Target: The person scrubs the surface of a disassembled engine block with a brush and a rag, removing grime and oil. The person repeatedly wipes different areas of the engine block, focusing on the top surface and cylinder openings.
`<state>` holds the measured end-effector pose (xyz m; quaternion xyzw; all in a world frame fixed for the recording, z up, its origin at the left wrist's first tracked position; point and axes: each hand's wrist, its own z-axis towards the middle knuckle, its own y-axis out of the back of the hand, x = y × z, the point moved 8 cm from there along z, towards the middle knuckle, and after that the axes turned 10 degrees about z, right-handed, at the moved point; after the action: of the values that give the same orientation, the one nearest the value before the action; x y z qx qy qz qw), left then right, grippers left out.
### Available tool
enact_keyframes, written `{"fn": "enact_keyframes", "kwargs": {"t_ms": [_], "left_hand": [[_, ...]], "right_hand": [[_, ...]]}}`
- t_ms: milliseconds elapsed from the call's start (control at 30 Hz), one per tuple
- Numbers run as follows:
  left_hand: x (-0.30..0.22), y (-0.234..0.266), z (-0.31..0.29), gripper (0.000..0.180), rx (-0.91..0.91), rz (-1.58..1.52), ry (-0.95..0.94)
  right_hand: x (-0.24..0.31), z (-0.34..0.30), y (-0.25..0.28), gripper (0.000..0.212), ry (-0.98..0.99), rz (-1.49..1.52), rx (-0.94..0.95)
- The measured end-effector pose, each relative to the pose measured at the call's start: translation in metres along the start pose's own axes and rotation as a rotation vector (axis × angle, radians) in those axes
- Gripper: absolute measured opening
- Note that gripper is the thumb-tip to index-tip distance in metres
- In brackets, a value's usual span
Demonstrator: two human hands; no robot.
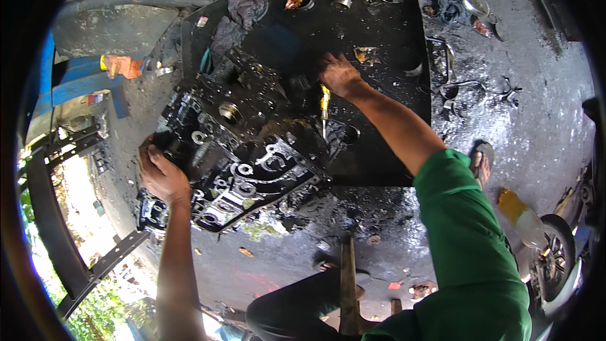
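Note:
A greasy engine block (243, 142) lies tilted at the left edge of a dark metal tray, its pale machined faces and round openings showing. My left hand (163, 173) is closed over the block's left side, with some fingertips hidden behind the edge. My right hand (339, 76) reaches over the tray, just right of the block, its fingers bent and partly lost against dark, oily surfaces. Whether anything is in them cannot be made out. Right below this hand is a screwdriver (325, 101) with a yellow handle, its shaft pointing toward me.
The black tray (388, 151) holds a grey rag (246, 9), metal rings (342, 1) and a crumpled brown scrap (366, 55). Metal rods (451, 85) lie on the oily floor to the right. A plastic bottle (524, 218) and a wheel (555, 259) stand farther right.

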<state>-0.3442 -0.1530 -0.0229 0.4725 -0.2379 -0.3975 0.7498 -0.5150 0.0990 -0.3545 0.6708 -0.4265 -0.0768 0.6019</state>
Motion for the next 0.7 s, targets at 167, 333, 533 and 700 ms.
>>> {"fn": "enact_keyframes", "kwargs": {"t_ms": [167,333,533,700], "left_hand": [[-0.007,0.005,-0.002,0.043,-0.044,0.01,-0.048],[-0.01,0.009,-0.003,0.04,-0.055,0.034,-0.006],[-0.008,0.005,-0.002,0.041,-0.023,0.017,-0.003],[0.0,0.001,-0.001,0.045,0.004,0.038,0.002]], "right_hand": [[-0.031,-0.14,0.018,0.024,0.109,-0.062,0.016],[-0.017,-0.247,-0.061,0.031,-0.166,0.029,0.608],[0.055,-0.211,-0.057,0.027,-0.143,0.204,0.305],[0.007,-0.201,0.042,0.033,-0.527,0.74,0.132]]}}
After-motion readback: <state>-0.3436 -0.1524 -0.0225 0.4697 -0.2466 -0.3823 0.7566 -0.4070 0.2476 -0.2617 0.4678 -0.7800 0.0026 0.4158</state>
